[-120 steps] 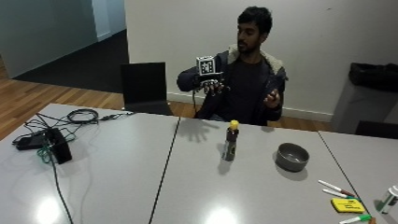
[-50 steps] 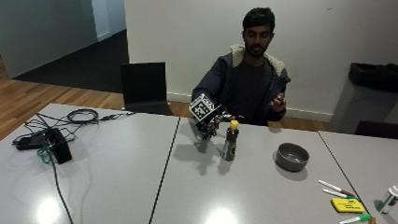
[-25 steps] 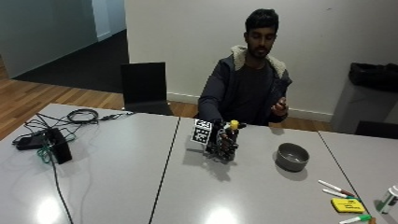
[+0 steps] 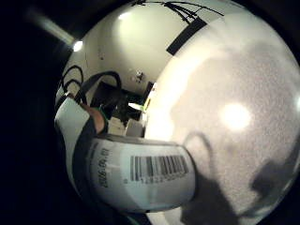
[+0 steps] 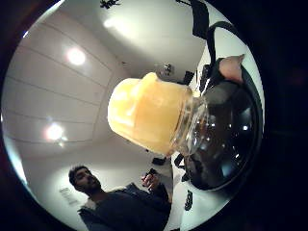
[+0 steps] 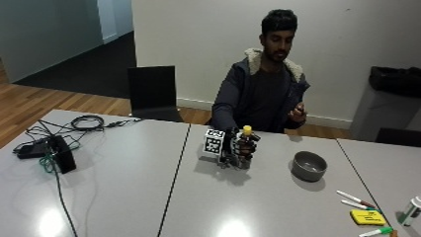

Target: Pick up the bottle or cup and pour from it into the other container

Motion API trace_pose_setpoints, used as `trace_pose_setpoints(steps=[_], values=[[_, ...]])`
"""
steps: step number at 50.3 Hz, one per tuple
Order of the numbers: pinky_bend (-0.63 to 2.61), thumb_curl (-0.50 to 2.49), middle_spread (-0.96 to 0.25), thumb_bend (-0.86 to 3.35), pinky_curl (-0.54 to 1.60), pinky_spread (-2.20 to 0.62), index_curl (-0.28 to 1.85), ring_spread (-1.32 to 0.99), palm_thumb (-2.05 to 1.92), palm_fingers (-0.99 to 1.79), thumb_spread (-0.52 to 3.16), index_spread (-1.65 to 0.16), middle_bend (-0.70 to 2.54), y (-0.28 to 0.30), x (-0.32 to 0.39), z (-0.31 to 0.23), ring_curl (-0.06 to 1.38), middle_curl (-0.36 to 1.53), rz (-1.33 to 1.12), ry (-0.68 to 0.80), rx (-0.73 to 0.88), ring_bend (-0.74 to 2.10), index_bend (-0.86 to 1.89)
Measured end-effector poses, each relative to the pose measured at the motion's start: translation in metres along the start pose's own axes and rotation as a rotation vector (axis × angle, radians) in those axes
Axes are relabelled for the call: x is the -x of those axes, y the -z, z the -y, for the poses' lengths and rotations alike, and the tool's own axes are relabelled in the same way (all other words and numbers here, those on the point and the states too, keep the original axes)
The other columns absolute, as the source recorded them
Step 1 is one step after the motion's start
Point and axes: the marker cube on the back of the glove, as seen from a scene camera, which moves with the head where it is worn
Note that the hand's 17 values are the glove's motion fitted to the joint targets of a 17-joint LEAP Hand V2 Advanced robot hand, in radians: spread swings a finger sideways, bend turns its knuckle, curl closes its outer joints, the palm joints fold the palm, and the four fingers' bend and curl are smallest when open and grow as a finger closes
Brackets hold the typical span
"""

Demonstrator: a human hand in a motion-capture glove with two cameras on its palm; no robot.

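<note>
Having come down from chest height, the right hand (image 6: 236,148) is now curled round the bottle (image 6: 245,144), left of the bowl (image 6: 309,166); lifting is next.

My gloved right hand (image 6: 238,148) is wrapped round the bottle (image 6: 245,146), which stands upright on the table (image 6: 131,197), and open tabletop runs from that grip across to the grey bowl (image 6: 309,166) with nothing standing between. Past the bowl lie markers (image 6: 355,199) and a yellow block (image 6: 367,217). On the grip's other side, well apart, sit tangled cables (image 6: 79,126) and a black box (image 6: 61,154).
</note>
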Motion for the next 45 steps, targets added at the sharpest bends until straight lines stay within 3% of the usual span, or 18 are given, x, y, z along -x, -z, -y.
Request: trace_pose_setpoints(steps=[4,10,19,29,40,43,45], values=[[0.39,0.52,-0.22,-0.03,0.37,-0.17,0.32,-0.21,0.94,1.35,0.56,-0.30,0.57,-0.001,0.011,-0.001,0.43,0.46,0.065,0.022,0.010,0.70,0.15],[0.41,0.54,-0.22,-0.04,0.37,-0.20,0.34,-0.21,0.94,1.34,0.54,-0.30,0.58,-0.006,0.029,-0.007,0.44,0.47,0.079,0.317,0.085,0.71,0.16],[0.43,0.56,-0.21,-0.04,0.38,-0.22,0.35,-0.21,0.94,1.34,0.53,-0.30,0.59,-0.031,0.097,0.009,0.44,0.47,0.029,0.137,0.061,0.72,0.16],[0.44,0.57,-0.21,-0.04,0.38,-0.23,0.37,-0.21,0.93,1.33,0.53,-0.30,0.59,-0.071,0.141,0.019,0.44,0.48,-0.140,0.202,0.091,0.72,0.16],[0.44,0.58,-0.21,-0.04,0.38,-0.23,0.38,-0.21,0.94,1.33,0.53,-0.30,0.60,-0.133,0.156,0.010,0.44,0.48,-0.524,0.179,0.114,0.73,0.16],[0.45,0.58,-0.21,-0.03,0.38,-0.23,0.38,-0.21,0.95,1.33,0.52,-0.30,0.60,-0.151,0.154,0.025,0.44,0.48,-0.631,0.165,-0.021,0.72,0.15],[0.45,0.59,-0.21,-0.04,0.38,-0.23,0.38,-0.21,0.95,1.33,0.51,-0.30,0.60,-0.158,0.150,0.025,0.44,0.48,-0.713,0.209,0.067,0.72,0.15]])
